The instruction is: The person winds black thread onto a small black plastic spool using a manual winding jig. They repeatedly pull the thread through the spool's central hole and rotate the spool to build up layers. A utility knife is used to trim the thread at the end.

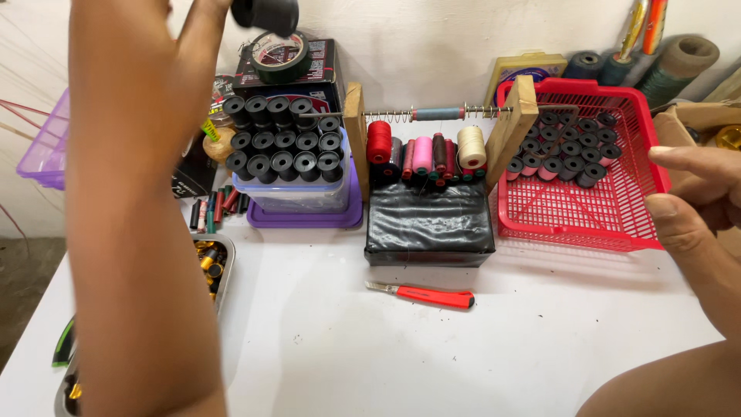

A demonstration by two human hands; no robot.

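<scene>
Your left arm rises steeply through the near left of the view, forearm upright, and your left hand [197,9] is at the very top edge (mostly cut off, so its grip cannot be judged). Your right hand [695,197] enters from the right edge, index finger stretched out leftward, thumb beneath it, the other fingers curled, holding nothing.

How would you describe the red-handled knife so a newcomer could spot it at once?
Start at the white table, then find the black wrapped block under the thread-spool rack. Just in front of it lies the slim red-handled utility knife, alone on bare tabletop, its silver blade end pointing left.
</scene>
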